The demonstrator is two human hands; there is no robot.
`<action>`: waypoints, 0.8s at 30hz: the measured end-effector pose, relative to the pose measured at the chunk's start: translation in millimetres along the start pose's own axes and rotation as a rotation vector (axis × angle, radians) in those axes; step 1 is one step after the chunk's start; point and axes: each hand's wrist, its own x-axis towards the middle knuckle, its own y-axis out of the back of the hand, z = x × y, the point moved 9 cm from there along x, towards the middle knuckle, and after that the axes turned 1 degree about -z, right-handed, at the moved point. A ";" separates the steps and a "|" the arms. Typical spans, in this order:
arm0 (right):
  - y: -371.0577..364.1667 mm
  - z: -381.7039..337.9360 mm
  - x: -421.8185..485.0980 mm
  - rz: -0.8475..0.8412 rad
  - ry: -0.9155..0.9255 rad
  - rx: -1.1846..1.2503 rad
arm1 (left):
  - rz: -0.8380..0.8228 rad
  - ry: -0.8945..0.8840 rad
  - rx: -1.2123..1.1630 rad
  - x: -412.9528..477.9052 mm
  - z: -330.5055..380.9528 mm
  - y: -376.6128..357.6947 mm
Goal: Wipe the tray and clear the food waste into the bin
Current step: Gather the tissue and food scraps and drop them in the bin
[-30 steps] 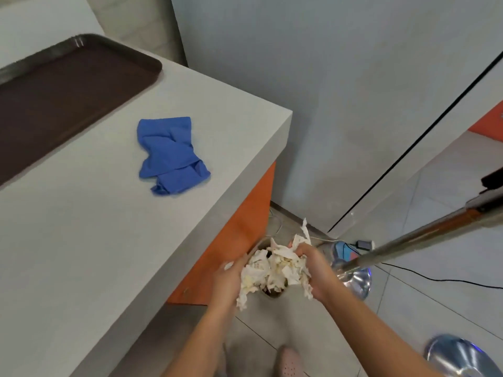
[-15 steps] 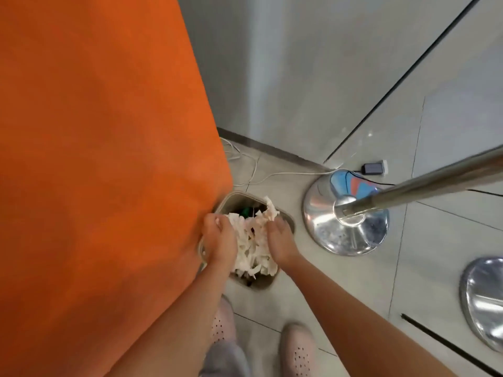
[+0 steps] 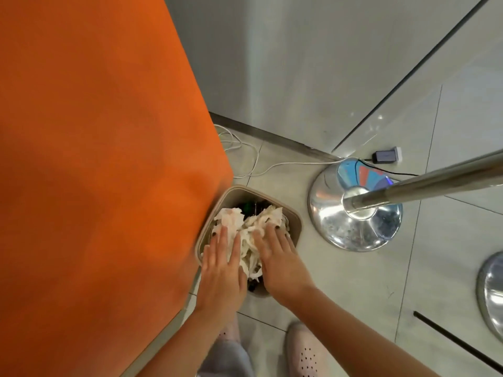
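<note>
White crumpled waste (image 3: 258,223) sat heaped in the bin (image 3: 298,224), directly under both palms. Left hand (image 3: 221,273) and right hand (image 3: 280,262) pressed down side by side, each grip flat-fingered, equally near.

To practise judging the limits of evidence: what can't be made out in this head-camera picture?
Head view:
1. Bin contents beneath the paper waste, covered by it, the left hand and the right hand.
2. Metal post top, cut off by the right edge.
3. Small floor device, too small to identify.
</note>
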 end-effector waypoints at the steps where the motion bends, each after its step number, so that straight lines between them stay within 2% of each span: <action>1: -12.3 1.1 -0.5 -0.086 -0.002 -0.091 | -0.061 -0.001 0.007 0.4 0.8 -9.6; 5: -45.4 13.1 18.8 -0.315 -0.045 -0.298 | -0.352 0.070 0.107 25.4 -7.8 -43.7; 12: -73.9 23.3 60.5 -0.460 -0.115 -0.305 | -0.667 0.130 0.175 59.3 -31.5 -83.0; 17: -58.7 17.9 58.8 -0.472 -0.101 -0.303 | -0.658 0.128 0.186 60.0 -33.2 -80.0; 21: -10.3 2.2 47.9 -0.396 -0.052 -0.200 | -0.539 0.147 0.074 53.2 -29.5 -44.2; 24: 35.8 -10.1 32.7 -0.279 -0.081 -0.065 | -0.453 0.159 0.010 40.8 -18.3 0.6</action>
